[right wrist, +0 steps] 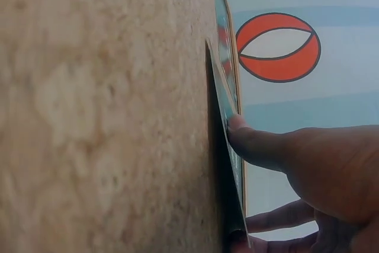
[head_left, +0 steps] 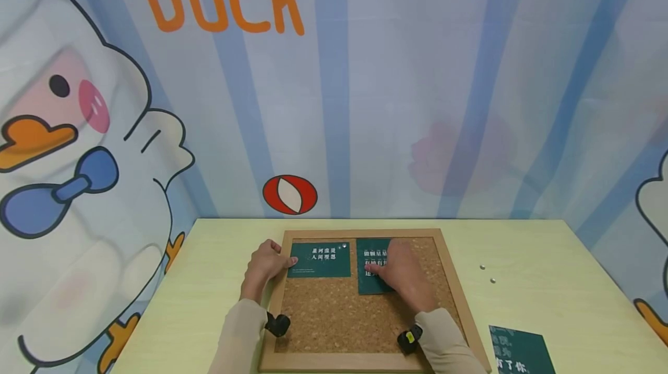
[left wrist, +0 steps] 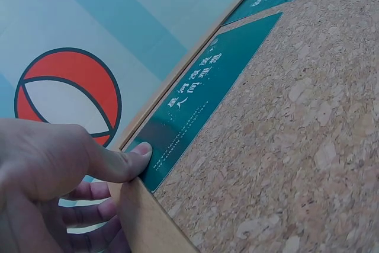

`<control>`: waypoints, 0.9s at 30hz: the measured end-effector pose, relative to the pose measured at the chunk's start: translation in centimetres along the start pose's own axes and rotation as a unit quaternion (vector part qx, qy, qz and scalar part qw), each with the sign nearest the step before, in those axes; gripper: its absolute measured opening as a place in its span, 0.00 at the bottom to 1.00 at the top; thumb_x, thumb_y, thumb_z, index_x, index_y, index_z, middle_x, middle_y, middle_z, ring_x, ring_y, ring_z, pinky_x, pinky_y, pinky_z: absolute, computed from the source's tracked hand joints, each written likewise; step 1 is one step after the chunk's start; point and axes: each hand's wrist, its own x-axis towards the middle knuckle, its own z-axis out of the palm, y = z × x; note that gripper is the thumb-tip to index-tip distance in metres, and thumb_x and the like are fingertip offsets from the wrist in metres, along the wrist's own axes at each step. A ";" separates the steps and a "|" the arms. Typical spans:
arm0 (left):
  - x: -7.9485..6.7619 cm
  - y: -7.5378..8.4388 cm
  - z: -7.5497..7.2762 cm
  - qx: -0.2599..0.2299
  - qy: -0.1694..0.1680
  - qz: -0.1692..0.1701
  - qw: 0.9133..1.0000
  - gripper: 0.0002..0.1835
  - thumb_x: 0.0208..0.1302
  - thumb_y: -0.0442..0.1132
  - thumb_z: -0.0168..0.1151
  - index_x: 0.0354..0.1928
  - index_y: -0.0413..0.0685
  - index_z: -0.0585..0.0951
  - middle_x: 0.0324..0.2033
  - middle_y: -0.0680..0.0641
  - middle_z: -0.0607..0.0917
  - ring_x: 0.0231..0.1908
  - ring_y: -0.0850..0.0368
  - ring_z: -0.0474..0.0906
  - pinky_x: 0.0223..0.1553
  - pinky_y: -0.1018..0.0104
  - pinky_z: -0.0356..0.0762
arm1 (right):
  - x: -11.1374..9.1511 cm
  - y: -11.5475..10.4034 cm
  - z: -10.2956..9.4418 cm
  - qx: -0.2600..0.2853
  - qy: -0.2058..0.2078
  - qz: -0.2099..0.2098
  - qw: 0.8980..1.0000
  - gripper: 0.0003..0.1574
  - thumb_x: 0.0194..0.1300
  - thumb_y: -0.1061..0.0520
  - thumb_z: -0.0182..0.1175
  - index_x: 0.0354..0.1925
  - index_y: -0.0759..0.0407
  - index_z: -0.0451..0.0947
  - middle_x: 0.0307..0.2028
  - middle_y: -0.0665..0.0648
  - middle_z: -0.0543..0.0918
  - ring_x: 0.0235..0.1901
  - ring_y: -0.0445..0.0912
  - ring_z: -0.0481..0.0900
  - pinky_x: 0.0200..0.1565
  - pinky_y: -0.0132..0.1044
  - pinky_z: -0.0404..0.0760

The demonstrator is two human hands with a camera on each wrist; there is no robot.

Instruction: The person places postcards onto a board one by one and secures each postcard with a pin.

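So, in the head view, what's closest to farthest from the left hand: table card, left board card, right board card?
1. Left board card, touching the left hand.
2. Right board card, farther right.
3. Table card, bottom right of the view.

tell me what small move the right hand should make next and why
Probably press the tilted card flat against the cork board: the right hand holds it over the board, but the right wrist view shows a dark gap behind it.
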 end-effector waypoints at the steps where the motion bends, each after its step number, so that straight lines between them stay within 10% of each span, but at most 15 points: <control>1: 0.0 0.0 0.0 0.000 0.000 0.001 1.000 0.27 0.61 0.46 0.78 0.51 0.39 0.73 0.43 0.37 0.80 0.41 0.41 0.78 0.42 0.45 0.76 | 0.0 0.0 0.0 -0.003 0.002 -0.001 1.000 0.35 0.56 0.40 0.79 0.33 0.65 0.72 0.26 0.55 0.70 0.26 0.47 0.69 0.28 0.41 0.75; 27: -0.3 0.1 -0.2 -0.007 -0.004 -0.006 1.000 0.28 0.60 0.46 0.78 0.51 0.39 0.73 0.42 0.37 0.80 0.41 0.41 0.76 0.42 0.45 0.74 | -0.3 0.0 -0.1 -0.081 0.005 -0.020 0.997 0.39 0.59 0.34 0.75 0.42 0.69 0.79 0.32 0.62 0.76 0.29 0.50 0.75 0.36 0.50 0.81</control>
